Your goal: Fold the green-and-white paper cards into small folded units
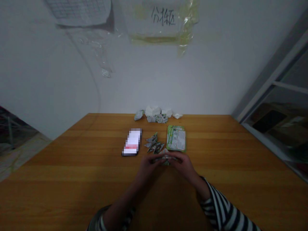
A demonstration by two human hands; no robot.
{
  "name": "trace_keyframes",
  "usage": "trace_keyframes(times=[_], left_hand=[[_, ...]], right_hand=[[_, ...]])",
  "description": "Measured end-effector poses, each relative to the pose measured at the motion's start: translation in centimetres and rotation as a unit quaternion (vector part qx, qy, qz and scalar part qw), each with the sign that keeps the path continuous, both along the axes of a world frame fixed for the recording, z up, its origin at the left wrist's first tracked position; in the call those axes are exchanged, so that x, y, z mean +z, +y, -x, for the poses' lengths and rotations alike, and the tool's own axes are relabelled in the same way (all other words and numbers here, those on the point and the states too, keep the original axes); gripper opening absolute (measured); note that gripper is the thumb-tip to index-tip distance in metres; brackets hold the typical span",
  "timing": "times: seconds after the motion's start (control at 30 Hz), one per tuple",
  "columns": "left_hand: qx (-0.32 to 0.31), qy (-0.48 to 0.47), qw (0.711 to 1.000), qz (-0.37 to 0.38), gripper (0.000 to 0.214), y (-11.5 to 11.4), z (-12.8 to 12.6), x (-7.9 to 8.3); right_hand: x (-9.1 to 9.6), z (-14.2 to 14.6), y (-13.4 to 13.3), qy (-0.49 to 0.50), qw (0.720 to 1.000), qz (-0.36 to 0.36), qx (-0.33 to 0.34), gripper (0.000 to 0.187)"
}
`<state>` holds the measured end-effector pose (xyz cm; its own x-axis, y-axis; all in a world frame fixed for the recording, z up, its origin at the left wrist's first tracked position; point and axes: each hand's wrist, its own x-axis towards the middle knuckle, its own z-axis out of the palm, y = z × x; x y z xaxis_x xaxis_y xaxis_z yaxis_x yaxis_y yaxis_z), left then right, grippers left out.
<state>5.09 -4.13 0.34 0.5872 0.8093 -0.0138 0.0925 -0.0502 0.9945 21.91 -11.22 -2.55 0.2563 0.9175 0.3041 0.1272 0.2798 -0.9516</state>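
My left hand (148, 165) and my right hand (183, 164) meet over the middle of the wooden table (72, 179). Both pinch a small printed piece of folded paper (165, 158) between their fingertips. Just beyond it lies a little heap of several folded paper triangles (154, 143). A green and white packet (176, 138) lies flat to the right of that heap. A phone (132, 146) with a lit screen lies to the left of the heap.
Crumpled white and printed paper scraps (156, 114) sit at the table's far edge against the white wall. A metal window frame (269, 83) runs along the right. Taped paper and plastic (161, 22) hang on the wall above.
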Motion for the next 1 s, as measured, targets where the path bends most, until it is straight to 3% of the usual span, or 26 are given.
trace_keyframes(times=[0.3, 0.43, 0.63, 0.83, 1.0], left_hand=[[0.038, -0.009, 0.999, 0.012, 0.016, 0.5, 0.2, -0.5], [-0.016, -0.008, 1.000, 0.019, 0.028, 0.9, 0.5, -0.5], [-0.056, -0.032, 0.998, 0.021, 0.037, 0.2, 0.3, 0.2], [-0.034, -0.021, 0.999, 0.025, 0.036, 0.4, 0.3, 0.2], [0.009, -0.029, 0.997, 0.071, 0.035, 0.1, 0.0, 0.0]], right_hand=[[-0.5, -0.6, 0.1, 0.041, 0.999, -0.014, -0.010, 0.020], [0.0, -1.5, -0.1, 0.005, 1.000, -0.023, 0.015, 0.015], [0.6, -1.6, -0.2, -0.061, 0.995, -0.010, 0.084, 0.023], [0.3, -1.5, 0.1, -0.020, 1.000, 0.002, -0.024, 0.021], [-0.4, -0.5, 0.2, 0.012, 0.998, 0.034, -0.048, 0.025]])
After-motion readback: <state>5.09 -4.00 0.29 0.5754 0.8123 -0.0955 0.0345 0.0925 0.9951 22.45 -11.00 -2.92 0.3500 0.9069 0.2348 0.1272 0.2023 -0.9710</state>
